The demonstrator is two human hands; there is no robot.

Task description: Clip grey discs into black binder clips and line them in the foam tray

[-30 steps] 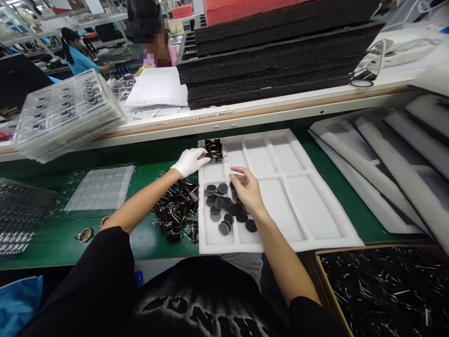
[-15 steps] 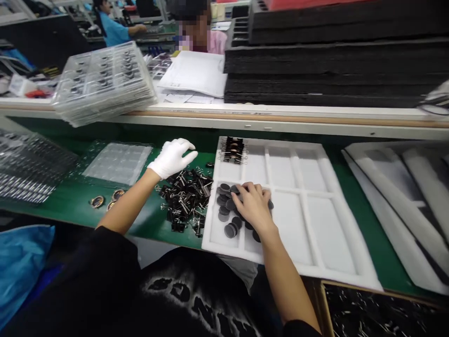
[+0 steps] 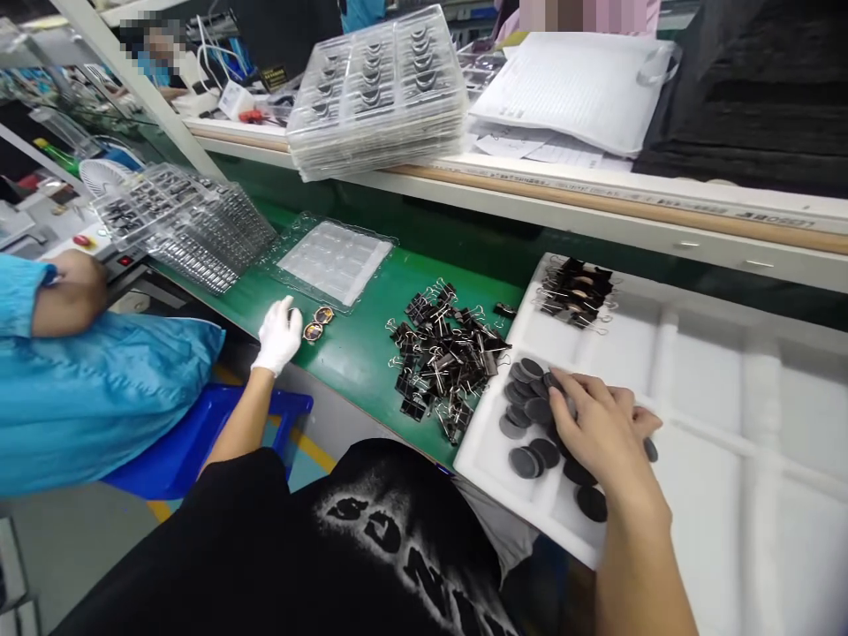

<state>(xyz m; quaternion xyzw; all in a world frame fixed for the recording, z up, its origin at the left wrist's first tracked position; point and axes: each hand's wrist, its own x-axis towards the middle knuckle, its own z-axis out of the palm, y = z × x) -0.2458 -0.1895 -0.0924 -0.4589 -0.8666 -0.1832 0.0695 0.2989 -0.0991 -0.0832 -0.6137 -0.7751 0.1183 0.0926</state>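
My left hand [image 3: 278, 336], in a white glove, is at the front edge of the green table, its fingers curled together. Whatever may be in them is hidden. Two gold-rimmed round pieces [image 3: 319, 324] lie just to its right. My bare right hand [image 3: 606, 424] reaches over the white foam tray [image 3: 715, 424], its thumb and fingers closed around a dark disc at the edge of a pile of black round discs [image 3: 538, 411]. Its palm covers part of the pile. Left of the tray lies a heap of black binder clips [image 3: 450, 353].
More binder clips [image 3: 578, 290] stand in a row in the tray's back compartment. A clear blister tray [image 3: 335, 261] lies on the table, with stacked clear trays [image 3: 192, 225] farther left. Another stack [image 3: 381, 97] overhangs the shelf edge. A person's blue sleeve [image 3: 17, 296] is close at left.
The view has swung left. My left hand has come down and toward me from above the clips to the gold-rimmed pieces. My right hand stays at the discs.
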